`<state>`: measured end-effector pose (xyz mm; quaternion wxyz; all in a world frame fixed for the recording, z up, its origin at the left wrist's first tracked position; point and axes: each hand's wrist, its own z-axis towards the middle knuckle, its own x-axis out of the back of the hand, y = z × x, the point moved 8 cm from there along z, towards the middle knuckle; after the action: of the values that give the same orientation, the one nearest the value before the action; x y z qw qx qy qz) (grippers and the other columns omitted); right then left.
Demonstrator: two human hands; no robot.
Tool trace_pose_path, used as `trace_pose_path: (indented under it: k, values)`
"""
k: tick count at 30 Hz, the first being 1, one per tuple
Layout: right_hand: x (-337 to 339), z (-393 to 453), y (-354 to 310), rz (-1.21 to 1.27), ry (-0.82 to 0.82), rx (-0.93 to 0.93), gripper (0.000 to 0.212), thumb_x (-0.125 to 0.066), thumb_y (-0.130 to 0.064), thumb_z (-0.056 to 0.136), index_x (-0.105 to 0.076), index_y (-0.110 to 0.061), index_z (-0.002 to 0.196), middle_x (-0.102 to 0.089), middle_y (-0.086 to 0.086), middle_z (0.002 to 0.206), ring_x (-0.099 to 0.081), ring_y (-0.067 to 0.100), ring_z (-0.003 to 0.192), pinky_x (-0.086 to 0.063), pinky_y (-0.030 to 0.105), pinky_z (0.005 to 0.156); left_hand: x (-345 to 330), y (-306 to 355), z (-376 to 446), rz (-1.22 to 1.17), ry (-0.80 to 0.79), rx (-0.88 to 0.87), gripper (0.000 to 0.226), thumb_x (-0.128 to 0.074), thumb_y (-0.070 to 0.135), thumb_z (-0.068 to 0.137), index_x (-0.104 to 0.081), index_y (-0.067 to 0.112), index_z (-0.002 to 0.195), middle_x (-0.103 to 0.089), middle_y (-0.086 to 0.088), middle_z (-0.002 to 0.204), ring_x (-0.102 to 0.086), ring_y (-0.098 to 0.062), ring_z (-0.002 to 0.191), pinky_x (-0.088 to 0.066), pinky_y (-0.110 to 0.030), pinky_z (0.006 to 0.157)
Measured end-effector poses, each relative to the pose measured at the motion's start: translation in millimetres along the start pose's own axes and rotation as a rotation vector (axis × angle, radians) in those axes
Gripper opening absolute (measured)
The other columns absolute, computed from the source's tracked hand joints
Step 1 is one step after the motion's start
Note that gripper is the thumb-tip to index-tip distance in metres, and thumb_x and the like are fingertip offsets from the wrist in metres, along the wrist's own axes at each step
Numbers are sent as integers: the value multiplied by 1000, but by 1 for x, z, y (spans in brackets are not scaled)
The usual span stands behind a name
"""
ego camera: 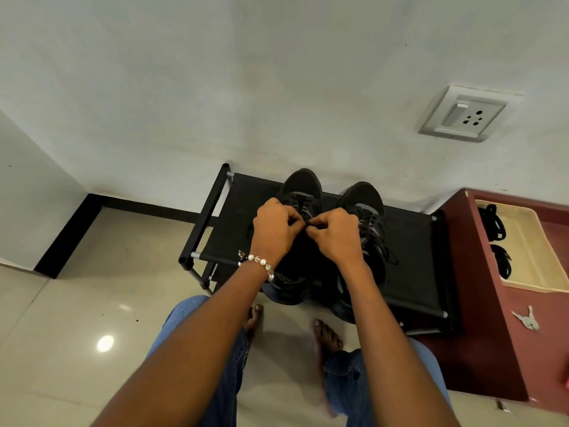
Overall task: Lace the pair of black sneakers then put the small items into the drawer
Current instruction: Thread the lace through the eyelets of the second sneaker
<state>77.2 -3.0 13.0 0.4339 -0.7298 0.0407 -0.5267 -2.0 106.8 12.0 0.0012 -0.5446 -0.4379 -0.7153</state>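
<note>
Bare feet [326, 334] and blue denim knees stand on glossy beige floor tiles [77, 318]. Above them, the left hand [274, 229], with a beaded bracelet [260, 262] at the wrist, and the right hand [335, 235] each pinch a black lace [306, 224] over the left sneaker [303, 188]. The right sneaker [366, 204] sits just beside it; both rest on the black fabric shelf of a metal-tube rack [409, 257]. By the rack's right edge, a maroon cabinet [480, 303] holds a cream open drawer [529, 241] and keys [527, 320]. Behind is a white plaster wall with a socket [462, 115].

Head camera looks steeply down, close above the shoe rack [409, 241].
</note>
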Motion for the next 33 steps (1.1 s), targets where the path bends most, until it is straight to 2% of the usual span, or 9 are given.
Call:
trace_pose_path:
  k: [5, 8, 11, 14, 19, 23, 26, 30, 33]
  values:
    - [2, 0, 7, 86, 30, -42, 12, -71, -14, 86, -78, -11, 95, -74, 7, 83, -68, 17, 77, -53, 24, 73, -7, -1, -11, -89, 114, 99, 14, -66, 23, 90, -75, 13, 94, -59, -5, 105, -61, -18, 89, -48, -23, 76]
    - [0, -1, 11, 121, 10, -53, 14, -73, -16, 86, -77, -11, 98, -74, 6, 85, -68, 15, 77, -56, 26, 74, -8, -5, -12, -166, 141, 161, 14, -70, 22, 87, -76, 11, 93, -67, -6, 100, -65, -19, 90, -53, -27, 79]
    - [-3, 0, 18, 214, -86, -90, 19, -74, -14, 86, -75, -11, 105, -74, 5, 89, -71, 17, 80, -60, 32, 78, -10, -12, -13, -283, 126, 251, 12, -74, 20, 84, -77, 11, 91, -73, -4, 90, -68, -15, 87, -52, -24, 80]
    - [-4, -1, 24, 353, -155, -153, 20, -68, -10, 90, -73, -10, 109, -73, 5, 96, -70, 15, 87, -60, 26, 77, -14, -21, -13, -396, 106, 359, 10, -78, 19, 79, -78, 13, 87, -74, -1, 85, -66, -10, 83, -51, -22, 80]
    - [-6, 1, 29, 505, -89, -253, 9, -67, -9, 91, -75, -11, 96, -72, 7, 88, -67, 13, 74, -59, 21, 65, -21, -32, -10, -508, 26, 493, 9, -84, 20, 71, -76, 23, 72, -72, 6, 74, -65, -9, 74, -58, -29, 78]
    - [-14, 4, 35, 553, -70, -332, 9, -67, -13, 91, -73, -14, 86, -71, 7, 84, -64, 14, 71, -57, 23, 62, -21, -33, -7, -495, -5, 458, 18, -87, 23, 66, -71, 30, 61, -71, 8, 71, -68, -11, 73, -60, -35, 77]
    - [-17, 8, 34, 398, -55, -307, 18, -62, -20, 95, -72, -10, 83, -71, 10, 84, -64, 21, 75, -57, 39, 75, -20, -30, -6, -459, 13, 398, 18, -88, 25, 65, -71, 29, 63, -71, 9, 72, -68, -10, 73, -60, -36, 75]
    - [-11, 4, 24, 227, 25, -246, 21, -52, -20, 98, -65, -5, 92, -67, 7, 94, -63, 23, 88, -53, 43, 82, -11, -24, -5, -327, 42, 293, 32, -89, 27, 63, -68, 23, 88, -67, 8, 76, -66, -9, 76, -57, -34, 76]
    - [-1, 0, 26, 535, 134, -304, 17, -44, -20, 101, -58, -15, 91, -69, 6, 92, -67, 21, 90, -55, 44, 87, -10, -19, -6, -184, 19, 190, 47, -88, 28, 63, -67, 27, 105, -63, 9, 91, -63, -14, 92, -52, -41, 85]
